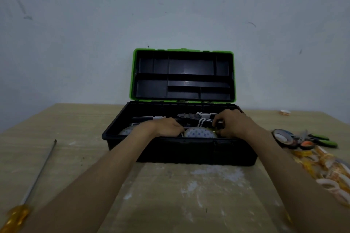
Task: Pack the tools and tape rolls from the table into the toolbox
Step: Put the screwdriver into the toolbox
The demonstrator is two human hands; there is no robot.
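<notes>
Inside the open toolbox (180, 150): dotted tape roll (200, 133) against the front wall, black-and-white tools (203, 117) behind; left hand (166, 127) and right hand (232, 125) flanking that roll, fingers curled, grip impossible to tell; loose tape rolls (283, 138), green-handled pliers (326, 143), screwdriver (36, 176) out on the table (75, 128).

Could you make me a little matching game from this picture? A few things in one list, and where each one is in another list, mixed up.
Things:
1. screwdriver
2. green-handled tool
3. white tape roll
4. toolbox lid

Places or states:
A. inside the toolbox
B. standing upright, open
C. on the table, left of the toolbox
D. on the table, right of the toolbox

Pairs: 1-C, 2-D, 3-A, 4-B
</notes>
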